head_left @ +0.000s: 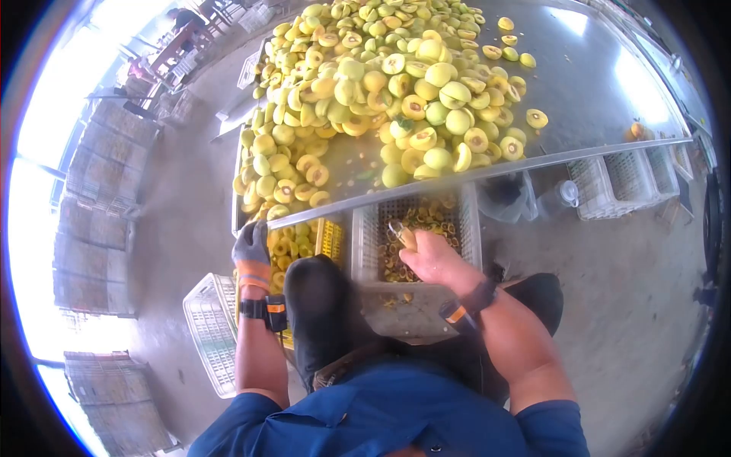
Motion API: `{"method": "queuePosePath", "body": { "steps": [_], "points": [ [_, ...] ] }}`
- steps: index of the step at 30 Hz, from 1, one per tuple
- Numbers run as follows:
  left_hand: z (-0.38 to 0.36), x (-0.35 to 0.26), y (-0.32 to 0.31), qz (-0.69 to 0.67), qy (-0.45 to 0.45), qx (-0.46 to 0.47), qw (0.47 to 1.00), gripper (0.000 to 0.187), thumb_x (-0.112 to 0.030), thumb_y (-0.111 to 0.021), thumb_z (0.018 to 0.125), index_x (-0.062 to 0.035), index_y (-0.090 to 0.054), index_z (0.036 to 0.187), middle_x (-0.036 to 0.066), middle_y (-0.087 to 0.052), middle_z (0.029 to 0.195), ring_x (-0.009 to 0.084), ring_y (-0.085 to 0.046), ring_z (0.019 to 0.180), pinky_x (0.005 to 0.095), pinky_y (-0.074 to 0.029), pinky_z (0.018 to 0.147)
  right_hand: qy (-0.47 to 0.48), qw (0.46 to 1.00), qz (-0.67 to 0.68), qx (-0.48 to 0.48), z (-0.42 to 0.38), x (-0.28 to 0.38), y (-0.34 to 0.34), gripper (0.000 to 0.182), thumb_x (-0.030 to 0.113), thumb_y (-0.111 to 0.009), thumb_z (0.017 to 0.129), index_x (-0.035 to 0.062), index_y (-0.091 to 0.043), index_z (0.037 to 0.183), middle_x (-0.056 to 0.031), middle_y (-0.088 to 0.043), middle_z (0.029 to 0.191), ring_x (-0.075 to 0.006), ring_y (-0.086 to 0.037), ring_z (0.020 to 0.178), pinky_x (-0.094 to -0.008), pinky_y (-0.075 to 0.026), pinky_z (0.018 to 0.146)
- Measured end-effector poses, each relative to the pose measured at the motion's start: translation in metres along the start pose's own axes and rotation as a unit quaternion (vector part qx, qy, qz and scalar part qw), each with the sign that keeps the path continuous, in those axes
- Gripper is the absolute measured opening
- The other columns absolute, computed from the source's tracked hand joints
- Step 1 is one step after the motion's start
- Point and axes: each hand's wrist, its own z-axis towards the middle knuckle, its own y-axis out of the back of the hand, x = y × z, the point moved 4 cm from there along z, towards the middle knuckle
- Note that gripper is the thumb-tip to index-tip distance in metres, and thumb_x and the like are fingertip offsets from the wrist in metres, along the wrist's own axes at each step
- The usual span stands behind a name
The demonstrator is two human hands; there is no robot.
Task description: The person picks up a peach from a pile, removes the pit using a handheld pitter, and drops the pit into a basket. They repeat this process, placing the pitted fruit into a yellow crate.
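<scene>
My right hand (pixel 434 257) is wrapped round the wooden handle of a pitting tool (pixel 403 235) with a looped metal tip. It is over a white crate (pixel 365 245) that holds cut brown-and-yellow fruit cores (pixel 428 211). My left hand (pixel 252 251), in a grey and orange glove, has its fingers stretched up by the near left corner of the metal table (pixel 567 72). Nothing shows in those fingers. Just right of it, a yellow crate (pixel 329 239) contains halved yellow fruit (pixel 282 245). On the table lies a big heap of halved yellow-green peaches (pixel 438 95), many with brown centres.
An off-white crate (pixel 209 327) leans beside my left forearm. Beneath the table at right are a clear plastic jug (pixel 562 195) and more white crates (pixel 609 183). Stacked crates (pixel 95 251) line the left side. A person (pixel 183 19) is far off at upper left.
</scene>
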Motion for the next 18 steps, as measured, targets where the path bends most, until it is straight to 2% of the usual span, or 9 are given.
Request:
{"method": "queuePosePath", "body": {
  "steps": [1, 2, 3, 5, 7, 9, 11, 14, 18],
  "points": [
    [0.003, -0.007, 0.009, 0.186, -0.108, -0.044, 0.976, 0.032, -0.025, -0.075, 0.098, -0.0059, -0.076, 0.124, 0.012, -0.075, 0.119, 0.0258, -0.072, 0.104, 0.0392, -0.061, 0.08, -0.006, 1.0, 0.006, 0.009, -0.002, 0.005, 0.003, 0.036, 0.027, -0.067, 0.096, -0.0076, -0.067, 0.104, -0.0315, -0.073, 0.094, -0.0493, -0.072, 0.095, -0.0534, -0.057, 0.087],
    [0.002, -0.011, 0.011, 0.363, -0.209, -0.089, 0.904, 0.034, -0.025, -0.077, 0.096, -0.0053, -0.077, 0.123, 0.014, -0.075, 0.118, 0.0293, -0.072, 0.105, 0.0417, -0.06, 0.086, -0.011, 1.0, 0.011, 0.021, -0.004, 0.014, 0.007, 0.036, 0.027, -0.067, 0.096, -0.0076, -0.067, 0.107, -0.0338, -0.072, 0.098, -0.0517, -0.07, 0.1, -0.0549, -0.056, 0.091],
    [0.007, -0.005, 0.005, 0.298, -0.198, -0.067, 0.931, 0.034, -0.026, -0.078, 0.095, -0.0052, -0.077, 0.122, 0.015, -0.075, 0.117, 0.0324, -0.072, 0.106, 0.0432, -0.058, 0.09, -0.017, 0.999, 0.015, 0.033, -0.005, 0.02, 0.009, 0.037, 0.027, -0.066, 0.096, -0.0075, -0.067, 0.109, -0.036, -0.072, 0.102, -0.0541, -0.068, 0.105, -0.0565, -0.055, 0.095],
    [0.009, -0.04, -0.027, 0.163, -0.171, -0.026, 0.971, 0.036, -0.026, -0.081, 0.092, -0.0049, -0.077, 0.12, 0.018, -0.075, 0.115, 0.0386, -0.07, 0.108, 0.0463, -0.055, 0.099, 0.0, 1.0, 0.017, 0.021, -0.005, 0.026, 0.008, 0.037, 0.026, -0.067, 0.095, -0.0077, -0.066, 0.109, -0.0354, -0.072, 0.101, -0.0541, -0.069, 0.103, -0.0561, -0.055, 0.094],
    [0.0, -0.087, -0.081, 0.113, -0.224, 0.036, 0.967, 0.033, -0.026, -0.08, 0.092, -0.0057, -0.078, 0.117, 0.019, -0.075, 0.112, 0.0394, -0.07, 0.107, 0.0461, -0.056, 0.098, 0.018, 1.0, 0.024, 0.009, -0.005, 0.031, 0.009, 0.036, 0.026, -0.068, 0.095, -0.0078, -0.065, 0.109, -0.0353, -0.072, 0.1, -0.0543, -0.069, 0.102, -0.0562, -0.055, 0.092],
    [-0.004, -0.122, -0.14, 0.125, -0.24, 0.147, 0.952, 0.04, -0.025, -0.082, 0.091, -0.0053, -0.077, 0.126, 0.017, -0.078, 0.12, 0.031, -0.075, 0.11, 0.0402, -0.058, 0.099, 0.032, 0.999, 0.036, -0.004, -0.004, 0.033, 0.013, 0.035, 0.024, -0.068, 0.095, -0.0079, -0.064, 0.108, -0.0357, -0.071, 0.099, -0.0549, -0.068, 0.101, -0.0568, -0.055, 0.091],
    [-0.002, -0.14, -0.203, 0.204, -0.244, 0.192, 0.928, 0.05, -0.034, -0.085, 0.086, -0.0062, -0.076, 0.126, 0.019, -0.077, 0.123, 0.0357, -0.074, 0.112, 0.0423, -0.058, 0.101, 0.027, 0.998, 0.046, -0.033, -0.004, 0.035, 0.021, 0.033, 0.023, -0.067, 0.095, -0.0076, -0.064, 0.108, -0.036, -0.071, 0.097, -0.0551, -0.068, 0.098, -0.0572, -0.055, 0.088],
    [0.003, -0.149, -0.261, 0.305, -0.162, 0.335, 0.877, 0.059, -0.041, -0.087, 0.081, -0.0058, -0.075, 0.128, 0.019, -0.076, 0.123, 0.0393, -0.073, 0.113, 0.0454, -0.058, 0.101, 0.016, 0.996, 0.061, -0.07, -0.003, 0.037, 0.037, 0.032, 0.022, -0.067, 0.096, -0.0076, -0.063, 0.107, -0.0362, -0.07, 0.095, -0.055, -0.068, 0.096, -0.0574, -0.055, 0.085],
    [0.01, -0.154, -0.268, 0.297, -0.171, 0.326, 0.881, 0.06, -0.039, -0.085, 0.082, -0.0044, -0.074, 0.129, 0.02, -0.077, 0.119, 0.0384, -0.073, 0.113, 0.0459, -0.058, 0.099, 0.019, 0.993, 0.079, -0.086, -0.004, 0.043, 0.051, 0.032, 0.023, -0.067, 0.097, -0.0075, -0.062, 0.105, -0.0361, -0.07, 0.093, -0.055, -0.068, 0.094, -0.0573, -0.054, 0.083]
  ]
}}
